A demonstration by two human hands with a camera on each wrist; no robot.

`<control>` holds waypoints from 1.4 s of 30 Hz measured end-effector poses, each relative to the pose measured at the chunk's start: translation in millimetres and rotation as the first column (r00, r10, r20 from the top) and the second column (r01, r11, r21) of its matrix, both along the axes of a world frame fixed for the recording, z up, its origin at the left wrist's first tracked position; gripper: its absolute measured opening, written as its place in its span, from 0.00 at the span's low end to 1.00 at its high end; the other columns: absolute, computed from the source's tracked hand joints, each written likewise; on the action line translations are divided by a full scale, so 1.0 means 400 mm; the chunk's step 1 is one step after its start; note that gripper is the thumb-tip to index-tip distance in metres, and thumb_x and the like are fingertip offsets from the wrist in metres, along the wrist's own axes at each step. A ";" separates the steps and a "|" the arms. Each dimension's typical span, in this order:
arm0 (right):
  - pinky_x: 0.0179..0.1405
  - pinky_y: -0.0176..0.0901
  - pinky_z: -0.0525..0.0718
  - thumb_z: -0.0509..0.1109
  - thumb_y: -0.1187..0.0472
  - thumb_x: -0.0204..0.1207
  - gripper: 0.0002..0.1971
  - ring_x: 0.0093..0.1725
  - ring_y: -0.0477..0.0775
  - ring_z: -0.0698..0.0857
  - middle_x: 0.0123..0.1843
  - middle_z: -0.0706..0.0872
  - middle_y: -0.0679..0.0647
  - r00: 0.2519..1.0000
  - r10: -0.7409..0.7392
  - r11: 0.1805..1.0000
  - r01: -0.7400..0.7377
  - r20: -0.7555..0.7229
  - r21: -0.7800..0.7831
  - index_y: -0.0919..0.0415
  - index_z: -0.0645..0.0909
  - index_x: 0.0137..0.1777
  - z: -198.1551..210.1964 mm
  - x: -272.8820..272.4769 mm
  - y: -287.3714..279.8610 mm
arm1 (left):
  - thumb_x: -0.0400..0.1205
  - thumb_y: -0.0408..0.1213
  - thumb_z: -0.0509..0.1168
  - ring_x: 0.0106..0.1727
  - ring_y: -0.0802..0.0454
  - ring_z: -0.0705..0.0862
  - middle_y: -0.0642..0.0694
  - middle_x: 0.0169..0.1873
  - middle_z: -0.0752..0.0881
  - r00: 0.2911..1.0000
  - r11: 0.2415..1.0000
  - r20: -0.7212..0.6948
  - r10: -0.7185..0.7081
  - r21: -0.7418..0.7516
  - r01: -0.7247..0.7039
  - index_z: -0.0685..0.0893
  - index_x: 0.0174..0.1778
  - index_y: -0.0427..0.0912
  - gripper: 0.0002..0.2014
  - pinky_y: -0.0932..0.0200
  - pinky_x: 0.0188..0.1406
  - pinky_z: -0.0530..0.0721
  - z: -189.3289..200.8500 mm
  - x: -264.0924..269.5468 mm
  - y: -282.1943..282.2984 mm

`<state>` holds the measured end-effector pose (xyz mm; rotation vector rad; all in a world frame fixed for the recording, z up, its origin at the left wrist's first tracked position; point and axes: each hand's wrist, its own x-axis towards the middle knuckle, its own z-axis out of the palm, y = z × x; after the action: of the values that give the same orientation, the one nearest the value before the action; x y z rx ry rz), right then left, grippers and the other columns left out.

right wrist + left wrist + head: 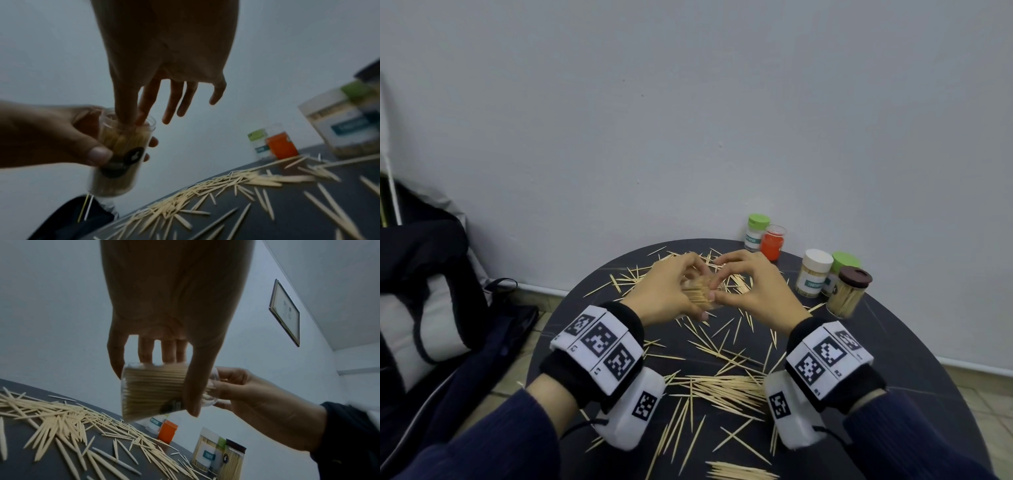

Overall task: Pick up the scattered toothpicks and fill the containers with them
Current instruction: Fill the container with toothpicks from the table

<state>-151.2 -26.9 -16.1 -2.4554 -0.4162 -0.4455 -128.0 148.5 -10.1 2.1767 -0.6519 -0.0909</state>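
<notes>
Left hand grips clear container sideways, mouth toward right hand.

Round dark table, scattered toothpicks, five containers by wall

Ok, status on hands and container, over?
Left hand grips clear container, nearly full. Right hand fingers at its mouth. Toothpicks still scattered.
</notes>
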 end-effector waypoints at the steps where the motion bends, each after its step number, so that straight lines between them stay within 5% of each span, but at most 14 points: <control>1: 0.66 0.60 0.69 0.77 0.48 0.68 0.06 0.63 0.46 0.73 0.62 0.81 0.42 1.000 0.002 0.998 -0.001 0.016 -0.057 0.46 0.88 0.43 -0.002 0.001 -0.003 | 0.62 0.30 0.82 0.54 0.51 0.83 0.48 0.53 0.83 1.000 1.000 -0.003 -0.004 0.003 0.004 0.77 0.52 0.49 0.28 0.76 0.32 0.76 0.000 -0.002 0.000; 7: 0.64 0.55 0.68 0.64 0.37 0.67 0.19 0.62 0.45 0.73 0.62 0.83 0.42 0.983 0.067 0.992 -0.047 0.173 -0.116 0.47 0.89 0.45 -0.027 0.011 0.006 | 0.62 0.32 0.82 0.54 0.51 0.83 0.48 0.54 0.84 1.000 1.000 0.003 0.008 0.021 -0.008 0.76 0.52 0.50 0.28 0.71 0.37 0.77 0.001 0.000 0.001; 12: 0.63 0.49 0.61 0.74 0.52 0.70 0.06 0.65 0.43 0.67 0.63 0.81 0.46 0.966 0.053 0.987 -0.012 0.255 -0.159 0.53 0.89 0.42 -0.012 0.010 0.010 | 0.63 0.36 0.82 0.54 0.50 0.82 0.51 0.54 0.83 0.999 0.997 0.020 0.050 0.057 -0.051 0.76 0.55 0.51 0.28 0.57 0.49 0.80 0.005 0.000 0.005; 18: 0.67 0.59 0.62 0.79 0.54 0.65 0.04 0.65 0.47 0.67 0.58 0.83 0.48 0.913 -0.075 0.936 0.203 0.401 -0.288 0.51 0.88 0.36 -0.012 0.004 0.019 | 0.62 0.36 0.82 0.56 0.50 0.81 0.51 0.54 0.82 0.996 0.992 0.053 0.069 0.104 -0.075 0.75 0.52 0.54 0.28 0.46 0.57 0.81 0.004 0.000 -0.003; 24: 0.71 0.59 0.59 0.77 0.55 0.68 0.04 0.70 0.51 0.69 0.62 0.81 0.46 0.961 -0.021 0.965 0.091 0.275 -0.245 0.53 0.88 0.39 -0.011 -0.002 0.027 | 0.61 0.36 0.83 0.54 0.50 0.81 0.52 0.52 0.82 0.997 0.991 0.043 0.066 0.114 -0.070 0.75 0.49 0.55 0.28 0.51 0.51 0.82 -0.002 0.002 -0.001; 30: 0.77 0.55 0.44 0.71 0.47 0.73 0.08 0.75 0.45 0.60 0.67 0.73 0.40 0.960 -0.152 0.889 0.236 0.235 -0.392 0.47 0.88 0.46 0.001 -0.014 0.024 | 0.61 0.35 0.83 0.56 0.49 0.80 0.50 0.53 0.84 0.998 0.993 0.034 0.057 0.101 -0.060 0.75 0.51 0.53 0.28 0.48 0.54 0.82 0.001 0.000 -0.002; 35: 0.75 0.50 0.46 0.75 0.48 0.69 0.05 0.72 0.43 0.63 0.62 0.76 0.39 0.976 -0.119 0.959 0.160 0.180 -0.234 0.48 0.89 0.39 -0.001 -0.007 0.017 | 0.62 0.35 0.82 0.55 0.51 0.79 0.52 0.52 0.83 0.998 0.994 0.037 0.049 0.093 -0.052 0.75 0.49 0.55 0.27 0.50 0.51 0.81 0.003 -0.001 0.000; 42: 0.71 0.55 0.61 0.75 0.47 0.67 0.06 0.60 0.36 0.65 0.53 0.77 0.36 0.982 -0.145 0.989 0.147 0.122 -0.005 0.47 0.88 0.37 -0.003 -0.005 0.010 | 0.64 0.34 0.82 0.56 0.52 0.80 0.52 0.53 0.81 0.998 0.995 0.041 0.045 0.082 -0.049 0.77 0.53 0.51 0.27 0.59 0.49 0.77 0.008 0.001 0.008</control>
<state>-153.1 -22.8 -17.3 -2.4897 -0.2900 -0.6586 -127.4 151.8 -6.9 2.2775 -0.6285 -0.0512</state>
